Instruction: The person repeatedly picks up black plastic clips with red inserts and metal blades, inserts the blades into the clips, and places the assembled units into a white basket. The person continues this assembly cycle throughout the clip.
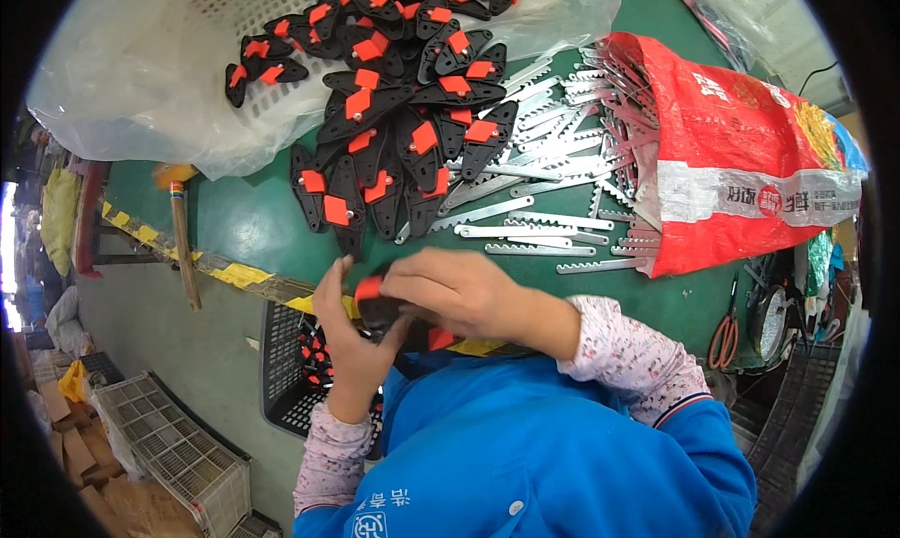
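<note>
Close to my body, at the table's front edge, both my hands are closed around a black plastic piece with a red block (pixel 379 311). My left hand (pixel 349 336) grips its left side, thumb and fingers around it. From above, my right hand (pixel 459 294) curls its fingers over the same piece, hiding much of it. A second bit of red shows under the right hand. Just beyond lies a heap of similar black pieces with red blocks (pixel 394 149). Right of that heap, toothed silver metal strips (pixel 525 215) are strewn over the green table (pixel 253 215).
A red woven sack (pixel 712 154) lies on its side, strips spilling from its mouth. Clear plastic sheeting (pixel 122 97) covers the far left. A hammer (pixel 183 238) overhangs the left edge; red-handled scissors (pixel 724 339) lie right. Below, a dark crate (pixel 281 379) holds more pieces.
</note>
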Demonstrator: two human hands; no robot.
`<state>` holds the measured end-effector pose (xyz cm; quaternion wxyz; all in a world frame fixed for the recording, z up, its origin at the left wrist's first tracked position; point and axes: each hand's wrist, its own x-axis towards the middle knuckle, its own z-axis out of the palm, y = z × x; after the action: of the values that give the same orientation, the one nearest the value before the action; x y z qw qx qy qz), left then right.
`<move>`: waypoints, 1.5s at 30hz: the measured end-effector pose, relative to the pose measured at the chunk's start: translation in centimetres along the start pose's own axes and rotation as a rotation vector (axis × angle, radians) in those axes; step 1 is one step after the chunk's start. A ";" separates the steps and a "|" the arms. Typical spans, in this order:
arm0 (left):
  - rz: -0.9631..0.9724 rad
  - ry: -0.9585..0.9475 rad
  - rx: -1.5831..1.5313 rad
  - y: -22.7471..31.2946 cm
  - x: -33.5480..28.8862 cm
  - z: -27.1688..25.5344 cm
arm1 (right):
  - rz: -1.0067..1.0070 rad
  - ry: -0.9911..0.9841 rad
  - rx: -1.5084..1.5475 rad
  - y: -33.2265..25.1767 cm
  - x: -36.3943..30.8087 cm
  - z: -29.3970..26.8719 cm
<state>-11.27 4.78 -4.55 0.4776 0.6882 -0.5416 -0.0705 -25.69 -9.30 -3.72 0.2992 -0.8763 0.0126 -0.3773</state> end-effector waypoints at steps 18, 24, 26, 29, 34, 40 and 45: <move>0.025 -0.423 0.110 -1.0 1.6 -1.6 | 0.711 0.523 0.304 -0.3 -1.3 -4.9; 0.031 -0.395 0.054 -0.9 1.7 -1.7 | 0.930 0.633 0.700 -0.6 -0.6 -5.0; 0.100 -0.357 0.131 -0.8 1.8 -1.6 | 0.966 0.617 0.713 -0.6 -0.6 -4.8; 0.139 -0.321 0.192 -0.4 1.5 -1.2 | 0.996 0.585 0.757 -1.1 -1.1 -3.9; 0.157 -0.337 0.120 0.9 1.6 -0.3 | 1.015 0.507 0.766 -2.1 -2.3 -2.8; 0.118 -0.301 0.170 2.1 2.3 0.1 | 1.019 0.405 0.727 -2.8 -2.4 -2.5; 0.087 -0.391 0.167 0.1 2.7 -1.4 | 0.530 0.132 0.021 1.8 -1.5 -2.8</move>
<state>-9.43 3.40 -2.58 0.3075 0.6745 -0.6571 -0.1369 -28.23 -11.81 -4.15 0.3951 -0.8128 0.2572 -0.3422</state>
